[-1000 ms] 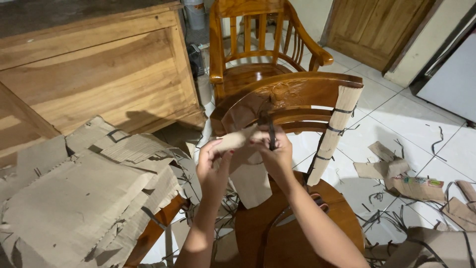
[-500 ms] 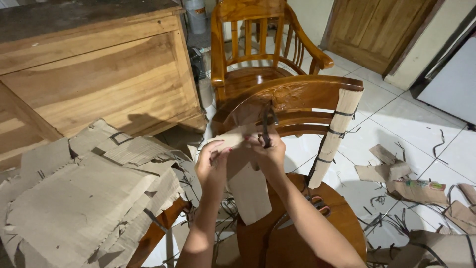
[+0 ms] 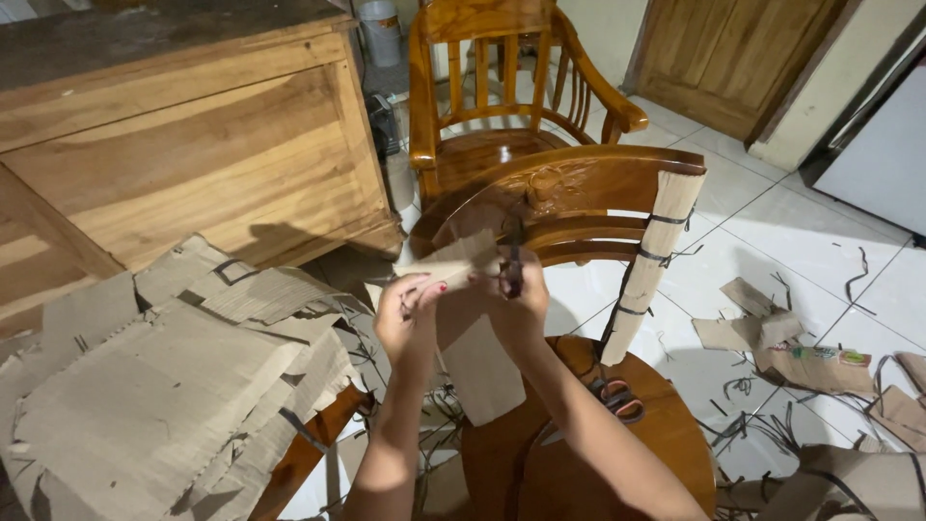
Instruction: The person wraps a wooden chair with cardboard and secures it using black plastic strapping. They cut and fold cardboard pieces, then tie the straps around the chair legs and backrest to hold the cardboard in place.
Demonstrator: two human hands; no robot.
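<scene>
My left hand [image 3: 410,311] grips a strip of brown cardboard wrapping [image 3: 451,273] that covers the left post of a wooden chair back [image 3: 579,193]. My right hand [image 3: 516,289] holds a small dark cutting tool [image 3: 514,259] upright against that wrapping. More cardboard [image 3: 482,362] hangs down below both hands. The chair's right post [image 3: 656,260] is still wrapped in cardboard tied with black straps. On the round chair seat [image 3: 617,453] lies a pair of scissors [image 3: 617,398].
A heap of torn cardboard sheets [image 3: 154,386] lies at my left. A second wooden armchair [image 3: 502,106] stands behind, next to a large wooden cabinet [image 3: 183,164]. Cardboard scraps and black strap pieces [image 3: 791,357] litter the white tiled floor at right.
The view has shifted slightly. Both hands stay at the left post, and the right hand's tool has moved a little along the wrapping.
</scene>
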